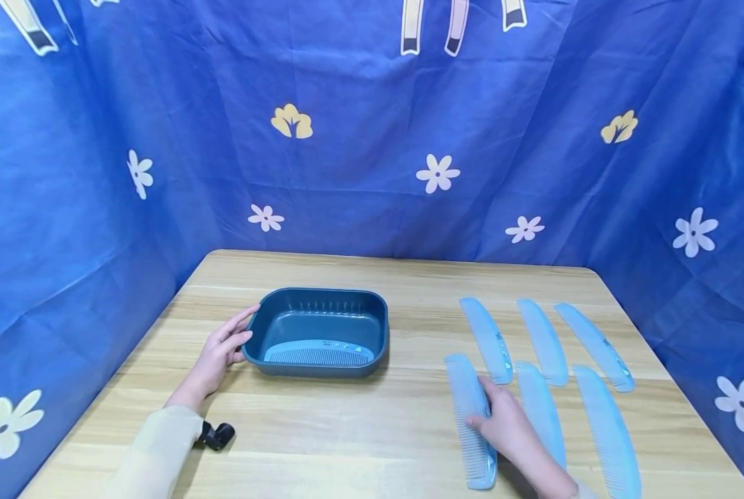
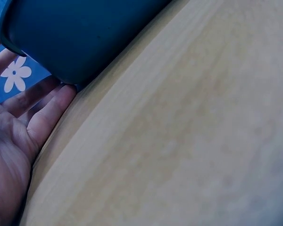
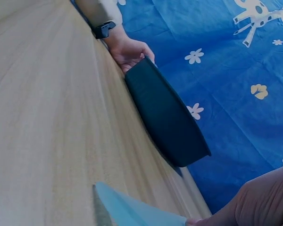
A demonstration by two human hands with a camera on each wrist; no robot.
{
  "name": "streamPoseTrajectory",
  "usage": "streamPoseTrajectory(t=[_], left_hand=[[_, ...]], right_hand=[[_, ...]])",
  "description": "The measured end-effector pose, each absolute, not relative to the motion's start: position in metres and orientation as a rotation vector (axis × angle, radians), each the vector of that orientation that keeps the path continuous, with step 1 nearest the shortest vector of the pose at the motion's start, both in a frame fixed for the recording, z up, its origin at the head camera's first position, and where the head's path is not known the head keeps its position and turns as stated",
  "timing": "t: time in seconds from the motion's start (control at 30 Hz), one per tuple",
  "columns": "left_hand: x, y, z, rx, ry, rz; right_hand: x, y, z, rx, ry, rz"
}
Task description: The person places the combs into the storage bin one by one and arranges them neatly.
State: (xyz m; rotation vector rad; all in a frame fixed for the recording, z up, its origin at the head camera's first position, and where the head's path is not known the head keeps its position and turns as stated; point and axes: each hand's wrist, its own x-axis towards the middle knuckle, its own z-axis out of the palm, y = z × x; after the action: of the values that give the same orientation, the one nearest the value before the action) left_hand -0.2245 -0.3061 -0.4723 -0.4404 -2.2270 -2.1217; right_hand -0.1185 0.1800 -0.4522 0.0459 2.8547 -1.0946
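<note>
A dark teal plastic basin (image 1: pixel 318 369) stands on the table left of centre, with one blue comb (image 1: pixel 318 352) lying inside along its near wall. My left hand (image 1: pixel 218 353) rests at the basin's left end, its extended fingers touching the rim and outer wall. In the left wrist view, fingertips (image 2: pixel 68 92) meet the basin's lower corner. Over on the right, my right hand (image 1: pixel 507 423) pinches a translucent blue comb (image 1: pixel 465 409) by its curved back, the thumb across its face and the teeth facing left. Part of this comb (image 3: pixel 132 209) shows tilted close over the table in the right wrist view.
Three blue combs (image 1: pixel 543 339) lie in a back row at the right. Two more combs (image 1: pixel 609 430) lie in front of them, one partly behind my right forearm. A blue patterned curtain (image 1: pixel 372 173) encloses the wooden table (image 1: pixel 347 443) at the back and sides.
</note>
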Motion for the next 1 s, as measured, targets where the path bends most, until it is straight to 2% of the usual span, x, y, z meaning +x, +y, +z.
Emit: streamPoseTrajectory(t=[0.37,1.0], left_hand=[[-0.224,-0.305,-0.471,-0.432,-2.247,-2.118],[-0.224,-0.306,-0.476,-0.399,-2.243,-2.11]], right_hand=[[-0.117,0.18,-0.449,0.005,2.751,-1.311],[-0.129,0.173,-0.441,-0.217,2.658,-1.447]])
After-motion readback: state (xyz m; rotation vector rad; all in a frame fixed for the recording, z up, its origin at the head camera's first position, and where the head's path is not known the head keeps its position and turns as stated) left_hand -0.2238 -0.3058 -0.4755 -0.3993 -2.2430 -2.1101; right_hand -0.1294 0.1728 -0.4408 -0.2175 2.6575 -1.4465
